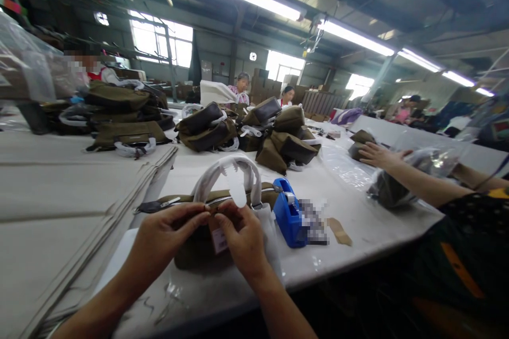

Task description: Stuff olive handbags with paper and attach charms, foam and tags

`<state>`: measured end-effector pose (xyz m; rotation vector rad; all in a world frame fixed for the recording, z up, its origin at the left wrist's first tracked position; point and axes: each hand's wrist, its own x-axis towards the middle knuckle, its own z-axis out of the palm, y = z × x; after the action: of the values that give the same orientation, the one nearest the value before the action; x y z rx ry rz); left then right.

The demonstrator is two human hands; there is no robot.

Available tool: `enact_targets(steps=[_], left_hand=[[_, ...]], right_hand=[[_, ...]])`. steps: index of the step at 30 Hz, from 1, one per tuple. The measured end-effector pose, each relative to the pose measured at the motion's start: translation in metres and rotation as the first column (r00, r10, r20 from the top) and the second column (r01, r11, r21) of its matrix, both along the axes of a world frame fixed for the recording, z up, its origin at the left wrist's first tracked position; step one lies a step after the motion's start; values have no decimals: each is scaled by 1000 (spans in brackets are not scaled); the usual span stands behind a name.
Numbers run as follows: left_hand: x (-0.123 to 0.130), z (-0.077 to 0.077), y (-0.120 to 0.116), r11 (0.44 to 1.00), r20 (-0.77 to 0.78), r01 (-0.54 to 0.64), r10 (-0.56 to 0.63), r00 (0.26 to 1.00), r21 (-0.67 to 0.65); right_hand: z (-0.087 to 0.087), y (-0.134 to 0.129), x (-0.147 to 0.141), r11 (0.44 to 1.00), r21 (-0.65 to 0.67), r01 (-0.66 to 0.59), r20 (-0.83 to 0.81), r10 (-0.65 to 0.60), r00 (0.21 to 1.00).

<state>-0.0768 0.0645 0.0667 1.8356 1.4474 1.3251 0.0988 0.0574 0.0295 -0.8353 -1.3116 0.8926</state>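
An olive-green handbag [191, 257] stands upright on the table before me, its handles [207, 172] wrapped in white covering and its zipper along the top. A white toothed plastic piece [237, 188] shows between the handles. My left hand [165, 233] pinches something small and dark at the bag's near upper side; the fingertips hide most of it. Close beside it, my right hand [246, 235] is closed at the top of a brown hang tag [218, 238] with a pale barcode label. The fingertips of both hands nearly meet.
A blue tape dispenser [290, 217] stands right of the bag, near a brown paper piece [340, 231]. Wrapped-handle bags [207, 127] are piled behind. At right, a co-worker's hand [377, 154] reaches over a plastic-covered bag [392, 188]. Stacked pale sheets [79, 180] lie left.
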Motion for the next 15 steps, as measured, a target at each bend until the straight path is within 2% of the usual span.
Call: enact_targets(steps=[4, 6, 9, 12, 15], left_hand=[[2, -5, 0, 1000, 2, -10, 10, 1000, 17], [2, -7, -1, 999, -2, 0, 0, 1000, 40], [2, -8, -2, 999, -2, 26, -26, 1000, 47], [2, -9, -2, 999, 6, 37, -37, 999, 40], [2, -10, -2, 999, 9, 41, -41, 999, 33]], right_hand=[[2, 0, 1, 998, 33, 50, 97, -53, 994], [3, -1, 2, 984, 110, 138, 193, -157, 968], [4, 0, 4, 926, 287, 246, 326, -336, 884], [7, 1, 5, 874, 428, 230, 397, -411, 821], [9, 4, 5, 840, 508, 192, 461, -453, 763]])
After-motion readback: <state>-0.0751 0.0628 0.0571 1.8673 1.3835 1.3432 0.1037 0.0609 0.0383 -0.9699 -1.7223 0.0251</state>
